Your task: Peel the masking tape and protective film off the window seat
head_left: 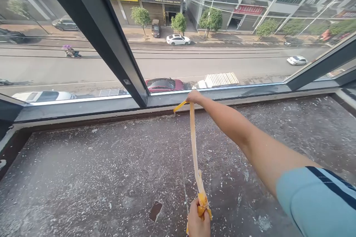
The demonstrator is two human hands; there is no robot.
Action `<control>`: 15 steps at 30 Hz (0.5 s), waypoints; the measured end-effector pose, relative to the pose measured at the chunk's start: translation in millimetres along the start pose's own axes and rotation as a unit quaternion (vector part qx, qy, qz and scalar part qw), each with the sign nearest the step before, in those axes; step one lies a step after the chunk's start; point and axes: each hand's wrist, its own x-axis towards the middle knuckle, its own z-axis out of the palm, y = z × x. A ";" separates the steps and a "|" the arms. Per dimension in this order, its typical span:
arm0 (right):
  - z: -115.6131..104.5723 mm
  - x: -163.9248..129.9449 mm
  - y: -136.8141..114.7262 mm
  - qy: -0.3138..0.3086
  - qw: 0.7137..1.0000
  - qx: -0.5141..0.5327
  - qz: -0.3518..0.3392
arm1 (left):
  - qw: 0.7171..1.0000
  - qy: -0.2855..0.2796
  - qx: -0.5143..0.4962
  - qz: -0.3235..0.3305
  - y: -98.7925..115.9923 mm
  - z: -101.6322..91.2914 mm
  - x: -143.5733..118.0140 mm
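Observation:
My right hand (194, 97), at the end of an outstretched arm, is closed on a strip of yellow masking tape (193, 133) at the lower window frame. A short taut piece runs from these fingers down left to the frame's lower edge. The longer pale length hangs toward me, slightly curved, down to my left hand (198, 220) at the bottom of the view. My left hand is closed around a crumpled yellow wad of the tape; part of the wad is hidden by the fingers.
A dark sill or floor surface (125, 166), strewn with white specks, spreads below the window. A thick dark mullion (111, 37) slants down at the left. A brown flake (155, 211) lies near my left hand. Outside are a street, cars and shopfronts.

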 end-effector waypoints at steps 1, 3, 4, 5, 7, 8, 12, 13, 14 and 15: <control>-5.3 -0.4 4.2 0.000 1.000 -0.004 -0.001 | 1.000 -0.002 0.000 0.005 3.4 2.5 -1.4; -15.4 -1.5 13.6 0.003 1.000 -0.006 0.001 | 1.000 -0.011 0.000 0.013 11.9 8.0 -4.6; -20.0 -2.5 18.7 0.004 1.000 -0.007 0.004 | 1.000 -0.016 0.000 0.012 16.7 11.1 -6.3; -24.3 -3.9 23.9 0.004 1.000 -0.011 0.005 | 1.000 -0.020 0.000 0.009 21.6 14.4 -8.0; -31.6 -8.0 34.3 0.003 1.000 -0.029 0.002 | 1.000 -0.027 0.000 -0.005 31.0 21.6 -11.5; -34.6 -10.6 39.3 0.003 0.999 -0.037 -0.002 | 0.999 -0.029 -0.002 -0.012 35.1 25.4 -13.0; -44.7 -21.4 57.3 0.005 0.999 -0.043 -0.012 | 0.999 -0.040 -0.014 -0.011 44.2 41.2 -17.9; -47.1 -23.5 61.6 0.001 0.999 -0.041 -0.013 | 0.999 -0.041 -0.016 -0.008 44.9 45.2 -18.9; -49.6 -25.3 65.8 -0.004 0.999 -0.041 -0.014 | 0.999 -0.042 -0.017 -0.006 45.2 49.1 -19.7; -52.1 -26.9 70.2 -0.008 0.999 -0.042 -0.013 | 0.999 -0.042 -0.018 -0.005 45.4 53.1 -20.5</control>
